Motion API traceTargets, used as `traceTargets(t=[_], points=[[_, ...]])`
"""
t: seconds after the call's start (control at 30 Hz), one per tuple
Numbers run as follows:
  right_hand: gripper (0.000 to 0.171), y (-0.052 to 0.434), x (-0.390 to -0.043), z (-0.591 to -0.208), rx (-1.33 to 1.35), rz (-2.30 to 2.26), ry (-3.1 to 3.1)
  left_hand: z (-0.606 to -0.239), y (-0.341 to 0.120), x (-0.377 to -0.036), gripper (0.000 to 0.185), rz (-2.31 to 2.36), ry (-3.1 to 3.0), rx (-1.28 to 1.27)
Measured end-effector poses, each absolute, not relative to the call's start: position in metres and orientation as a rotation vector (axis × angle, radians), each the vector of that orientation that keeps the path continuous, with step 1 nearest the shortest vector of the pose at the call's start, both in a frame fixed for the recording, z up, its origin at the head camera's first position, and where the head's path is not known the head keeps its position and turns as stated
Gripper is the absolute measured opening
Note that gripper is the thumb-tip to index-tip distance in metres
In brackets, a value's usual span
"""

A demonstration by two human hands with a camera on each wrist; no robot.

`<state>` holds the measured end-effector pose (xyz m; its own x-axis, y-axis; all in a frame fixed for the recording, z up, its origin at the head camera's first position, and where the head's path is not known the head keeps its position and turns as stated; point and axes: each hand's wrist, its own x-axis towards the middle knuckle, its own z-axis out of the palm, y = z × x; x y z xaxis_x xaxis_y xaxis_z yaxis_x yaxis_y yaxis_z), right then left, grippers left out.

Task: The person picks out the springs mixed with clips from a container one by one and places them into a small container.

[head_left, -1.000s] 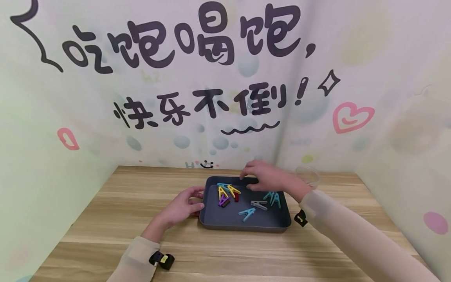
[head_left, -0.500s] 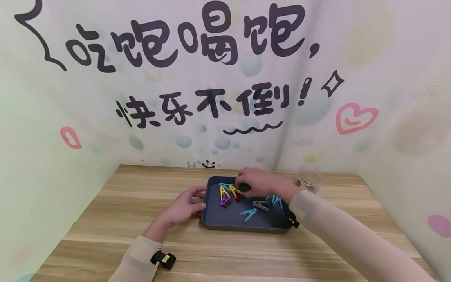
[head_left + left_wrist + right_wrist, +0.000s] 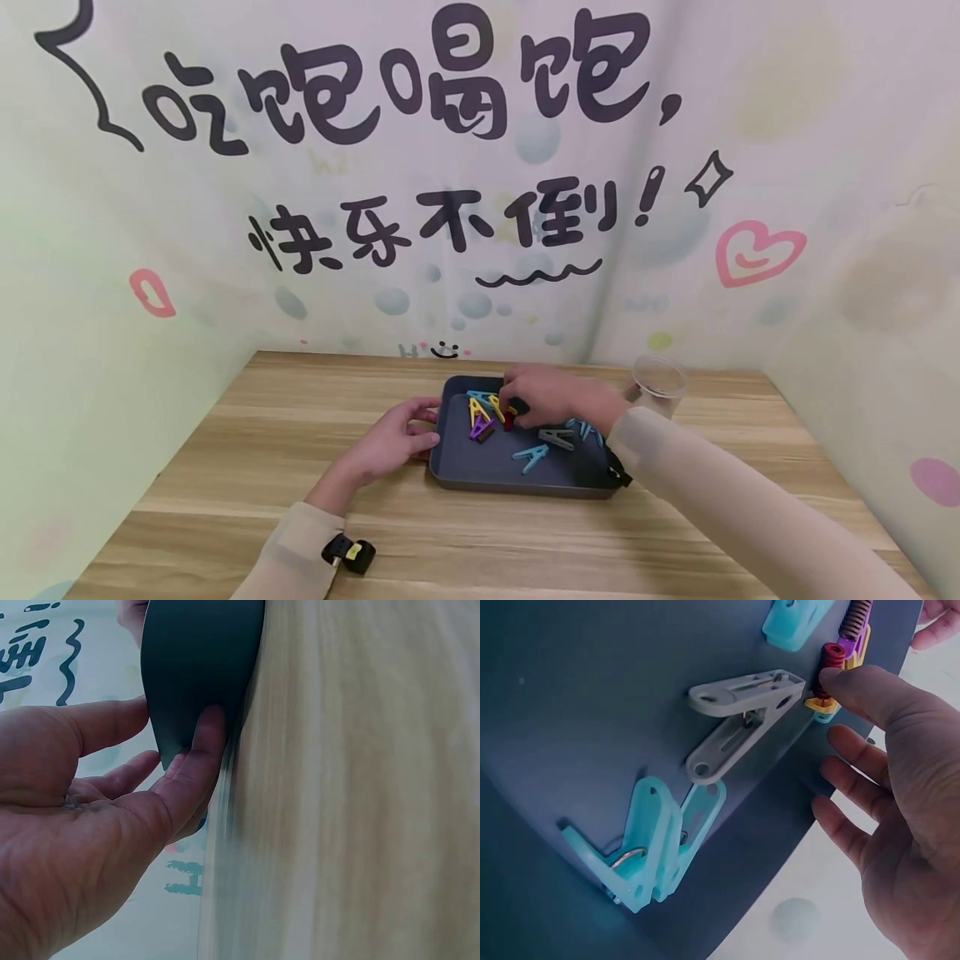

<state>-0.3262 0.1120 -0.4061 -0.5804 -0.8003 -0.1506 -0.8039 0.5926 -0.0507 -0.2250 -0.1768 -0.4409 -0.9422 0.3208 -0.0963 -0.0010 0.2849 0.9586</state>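
A dark grey tray (image 3: 480, 475) holds several plastic clothespins. My left hand (image 3: 393, 437) rests at its left side, with extended fingers touching the outer wall in the left wrist view. My right hand (image 3: 551, 396) reaches over the far side, and its thumb tip lies over a red spring (image 3: 832, 664). The index finger is hidden, so I cannot tell whether the spring is pinched. Around it are yellow clothespins (image 3: 477, 411), a purple clothespin (image 3: 480, 427) and a brown spring (image 3: 855, 619). A grey clothespin (image 3: 742, 712) and light blue clothespins (image 3: 649, 840) lie nearby.
A clear plastic cup (image 3: 660, 379) stands behind the right forearm, near the back of the wooden table (image 3: 337, 375). A printed curtain (image 3: 375, 317) hangs behind the table. Another light blue clothespin (image 3: 531, 457) lies toward the tray's near side.
My right hand has come down and to the left, from above the tray's far rim to the red spring. My left hand stays at the tray's left side.
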Motion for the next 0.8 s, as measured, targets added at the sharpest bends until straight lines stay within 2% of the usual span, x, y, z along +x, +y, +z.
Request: traceTargets(t=[0.8], points=[[0.012, 0.1094, -0.3218, -0.405, -1.325, 0.045, 2.633, -0.4421, -0.1769, -0.2254, 0.058, 1.712, 2.277, 0.288]])
